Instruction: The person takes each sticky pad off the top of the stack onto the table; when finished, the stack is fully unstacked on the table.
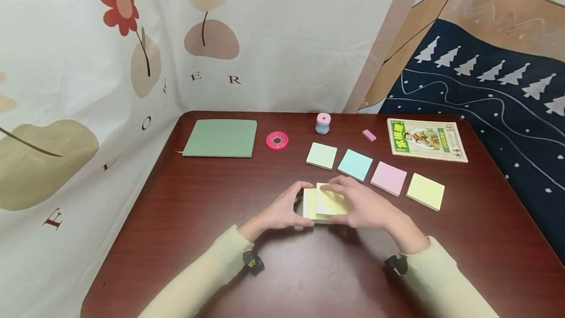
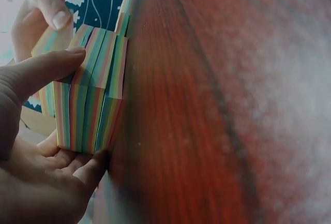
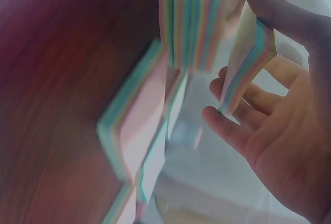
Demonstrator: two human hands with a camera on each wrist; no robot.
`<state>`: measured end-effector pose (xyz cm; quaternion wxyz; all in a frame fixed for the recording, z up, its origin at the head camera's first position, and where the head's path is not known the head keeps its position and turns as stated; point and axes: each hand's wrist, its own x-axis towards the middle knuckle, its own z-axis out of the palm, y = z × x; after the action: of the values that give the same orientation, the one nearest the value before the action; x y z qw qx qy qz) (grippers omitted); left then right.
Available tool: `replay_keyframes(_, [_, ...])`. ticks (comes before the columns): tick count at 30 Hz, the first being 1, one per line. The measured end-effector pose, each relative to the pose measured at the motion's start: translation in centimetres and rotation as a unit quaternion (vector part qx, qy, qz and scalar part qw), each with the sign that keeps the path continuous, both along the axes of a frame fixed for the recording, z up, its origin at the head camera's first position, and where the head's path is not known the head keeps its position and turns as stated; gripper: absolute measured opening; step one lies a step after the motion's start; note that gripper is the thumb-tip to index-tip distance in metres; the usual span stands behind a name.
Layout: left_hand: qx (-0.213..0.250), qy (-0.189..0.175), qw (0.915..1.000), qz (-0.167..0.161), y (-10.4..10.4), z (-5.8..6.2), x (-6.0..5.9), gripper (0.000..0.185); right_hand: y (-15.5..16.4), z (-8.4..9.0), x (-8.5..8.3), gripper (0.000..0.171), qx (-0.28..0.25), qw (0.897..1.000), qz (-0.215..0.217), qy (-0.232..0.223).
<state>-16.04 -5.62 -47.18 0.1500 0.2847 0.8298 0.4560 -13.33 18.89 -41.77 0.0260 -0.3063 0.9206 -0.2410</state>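
Note:
A multi-coloured stack of sticky notes (image 1: 321, 203) is held just above the dark red table (image 1: 198, 200), at its middle. My left hand (image 1: 303, 201) grips the stack's left side, with the thumb on one face and the fingers under the other. In the left wrist view the stack's striped edge (image 2: 90, 100) sits between that thumb and the fingers. My right hand (image 1: 337, 199) pinches a thin bunch of notes (image 3: 248, 63) and tilts it away from the rest of the stack (image 3: 194, 22).
Beyond the hands lies a row of pads: pale green (image 1: 321, 155), blue (image 1: 355, 164), pink (image 1: 389, 178), yellow (image 1: 425, 191). Farther back are a green notebook (image 1: 220, 138), a pink tape roll (image 1: 277, 140), a small pink-and-blue object (image 1: 323, 123), a pink eraser (image 1: 369, 135) and a booklet (image 1: 425, 140). Fabric hangs behind the table.

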Motion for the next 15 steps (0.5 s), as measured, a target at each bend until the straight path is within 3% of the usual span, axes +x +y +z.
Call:
replay_keyframes(4, [0.01, 0.0, 0.9999, -0.001, 0.2, 0.0, 0.0, 0.081, 3.3, 0.5, 0.9, 0.068, -0.007, 0.999, -0.052, -0.014])
replay_keyframes(9, [0.013, 0.001, 0.9999, 0.0, 0.2, 0.0, 0.0, 0.081, 7.9, 0.0, 2.7, 0.068, -0.002, 0.993, -0.119, -0.019])
replay_keyframes(15, [0.01, 0.003, 0.9999, 0.0, 0.2, -0.1, 0.0, 0.081, 11.0, -1.5, 4.5, 0.066, 0.031, 0.991, -0.132, -0.009])
